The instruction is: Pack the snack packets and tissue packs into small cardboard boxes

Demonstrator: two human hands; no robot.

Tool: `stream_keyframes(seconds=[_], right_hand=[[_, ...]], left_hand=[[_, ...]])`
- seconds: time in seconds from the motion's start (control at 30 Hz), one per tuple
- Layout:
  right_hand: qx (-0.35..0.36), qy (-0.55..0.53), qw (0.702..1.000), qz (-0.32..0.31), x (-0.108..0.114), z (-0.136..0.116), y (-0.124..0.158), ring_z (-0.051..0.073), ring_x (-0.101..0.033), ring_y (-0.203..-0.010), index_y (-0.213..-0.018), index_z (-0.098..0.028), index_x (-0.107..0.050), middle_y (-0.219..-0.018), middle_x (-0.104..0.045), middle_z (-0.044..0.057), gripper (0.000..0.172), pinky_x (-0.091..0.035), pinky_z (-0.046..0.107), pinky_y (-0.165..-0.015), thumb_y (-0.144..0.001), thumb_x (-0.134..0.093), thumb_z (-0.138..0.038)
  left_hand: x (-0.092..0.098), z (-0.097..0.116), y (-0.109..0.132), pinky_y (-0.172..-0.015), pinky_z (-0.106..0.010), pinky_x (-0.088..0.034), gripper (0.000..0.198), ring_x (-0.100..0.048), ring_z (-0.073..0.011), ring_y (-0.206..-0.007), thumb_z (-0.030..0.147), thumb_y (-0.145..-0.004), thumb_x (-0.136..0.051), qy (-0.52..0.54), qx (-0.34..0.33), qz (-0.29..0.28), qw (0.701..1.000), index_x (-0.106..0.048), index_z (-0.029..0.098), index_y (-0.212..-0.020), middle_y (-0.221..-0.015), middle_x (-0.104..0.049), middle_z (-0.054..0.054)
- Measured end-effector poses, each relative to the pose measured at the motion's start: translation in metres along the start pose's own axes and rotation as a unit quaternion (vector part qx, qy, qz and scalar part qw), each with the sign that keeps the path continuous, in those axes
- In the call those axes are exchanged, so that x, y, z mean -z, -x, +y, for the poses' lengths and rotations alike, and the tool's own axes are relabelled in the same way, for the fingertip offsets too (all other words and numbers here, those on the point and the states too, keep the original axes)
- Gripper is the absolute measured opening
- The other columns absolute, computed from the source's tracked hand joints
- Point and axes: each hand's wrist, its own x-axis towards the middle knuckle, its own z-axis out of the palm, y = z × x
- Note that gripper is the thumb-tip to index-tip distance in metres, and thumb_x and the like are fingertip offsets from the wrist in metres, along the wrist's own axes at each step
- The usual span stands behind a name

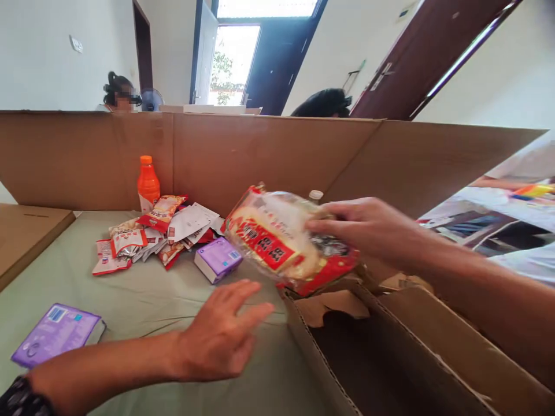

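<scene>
My right hand (347, 222) grips a red and clear plastic snack package (281, 237) by its right end. The package is tilted and hangs over the far end of an open cardboard box (307, 352). My left hand (225, 332) is in the air over the table, left of the box, with its fingers apart and nothing in them. Beyond it lies a purple tissue pack (219, 259), beside a pile of small snack packets (162, 222). Another purple tissue pack (60, 335) lies at the near left, partly behind my left forearm.
An orange bottle (148, 185) stands behind the pile, near a tall cardboard partition (243, 153). A white bottle cap (315, 195) shows behind the held package. Flat cardboard (30, 237) lies at the left edge. Two people's heads (323, 103) show beyond the partition.
</scene>
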Motion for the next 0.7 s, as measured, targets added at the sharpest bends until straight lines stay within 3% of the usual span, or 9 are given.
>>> stream_keyframes(seconds=[0.07,0.13,0.2,0.27,0.33,0.43,0.5,0.57,0.7], right_hand=[[0.033,0.046,0.996,-0.067,-0.024,-0.041,-0.015,0.022,-0.064,-0.062,-0.064,-0.023,-0.066,-0.064,-0.069,0.004,0.022,-0.044,0.031,-0.056,-0.083,-0.059,-0.032],[0.043,0.124,0.991,-0.023,-0.048,-0.079,-0.03,0.024,-0.067,-0.072,-0.068,-0.022,-0.065,-0.075,-0.073,0.008,0.023,-0.041,0.031,-0.061,-0.087,-0.053,-0.027],[0.073,0.188,0.979,0.025,-0.07,-0.111,-0.039,0.027,-0.07,-0.088,-0.088,-0.019,-0.071,-0.097,-0.077,0.013,0.022,-0.042,0.032,-0.069,-0.093,-0.052,-0.028],[0.132,0.224,0.966,0.002,-0.088,-0.135,-0.04,0.031,-0.069,-0.106,-0.119,-0.015,-0.068,-0.12,-0.074,0.018,0.033,-0.044,0.034,-0.081,-0.096,-0.057,-0.036],[0.183,0.217,0.956,-0.069,-0.099,-0.146,-0.035,0.033,-0.065,-0.119,-0.136,-0.013,-0.059,-0.132,-0.069,0.019,0.051,-0.043,0.037,-0.091,-0.097,-0.061,-0.046],[0.199,0.208,0.947,-0.14,-0.097,-0.139,-0.012,0.033,-0.063,-0.124,-0.129,-0.015,-0.065,-0.138,-0.066,0.018,0.046,-0.041,0.042,-0.099,-0.1,-0.056,-0.05],[0.186,0.203,0.948,-0.161,-0.086,-0.122,0.017,0.034,-0.063,-0.123,-0.123,-0.015,-0.069,-0.142,-0.063,0.019,0.041,-0.041,0.045,-0.102,-0.098,-0.062,-0.046],[0.158,0.188,0.954,-0.171,-0.074,-0.103,0.059,0.036,-0.062,-0.126,-0.126,-0.015,-0.069,-0.147,-0.059,0.021,0.044,-0.04,0.05,-0.105,-0.093,-0.068,-0.045],[0.094,0.141,0.969,-0.181,-0.07,-0.074,0.163,0.043,-0.046,-0.144,-0.144,-0.017,-0.06,-0.161,-0.042,0.027,0.075,-0.036,0.06,-0.115,-0.085,-0.073,-0.061]], left_hand=[[0.011,-0.016,0.036,-0.12,-0.049,-0.044,0.065,-0.043,-0.0289,-0.15,0.014,-0.085,-0.06,0.008,0.055,0.055,0.997,-0.051,0.021,-0.149,-0.162,-0.043,-0.017],[0.023,-0.029,0.063,-0.119,-0.053,-0.044,0.066,-0.044,-0.0305,-0.15,0.011,-0.085,-0.057,0.004,0.087,0.077,0.993,-0.05,0.022,-0.149,-0.163,-0.042,-0.018],[0.034,-0.038,0.089,-0.119,-0.056,-0.044,0.062,-0.045,-0.0318,-0.149,0.012,-0.087,-0.055,-0.001,0.112,0.092,0.989,-0.052,0.024,-0.148,-0.163,-0.042,-0.017],[0.037,-0.044,0.116,-0.119,-0.055,-0.044,0.058,-0.045,-0.0313,-0.149,0.015,-0.09,-0.053,0.005,0.14,0.111,0.984,-0.054,0.028,-0.147,-0.163,-0.043,-0.014],[0.029,-0.05,0.143,-0.12,-0.054,-0.043,0.056,-0.045,-0.0306,-0.149,0.022,-0.093,-0.053,0.038,0.182,0.12,0.975,-0.053,0.034,-0.148,-0.164,-0.043,-0.01],[-0.004,-0.058,0.17,-0.116,-0.055,-0.048,0.061,-0.047,-0.0322,-0.148,0.035,-0.094,-0.055,0.182,0.274,0.068,0.942,-0.044,0.034,-0.154,-0.165,-0.042,-0.009],[-0.031,-0.06,0.173,-0.112,-0.054,-0.051,0.071,-0.052,-0.0345,-0.144,0.045,-0.091,-0.06,0.319,0.323,0.007,0.891,-0.04,0.027,-0.157,-0.162,-0.045,-0.015],[-0.053,-0.056,0.163,-0.11,-0.052,-0.052,0.084,-0.058,-0.0358,-0.138,0.054,-0.085,-0.066,0.447,0.357,-0.03,0.82,-0.039,0.018,-0.156,-0.158,-0.048,-0.022],[-0.078,-0.036,0.123,-0.109,-0.046,-0.051,0.105,-0.062,-0.0357,-0.132,0.059,-0.068,-0.078,0.603,0.443,-0.009,0.664,-0.039,0.012,-0.152,-0.146,-0.06,-0.024]])
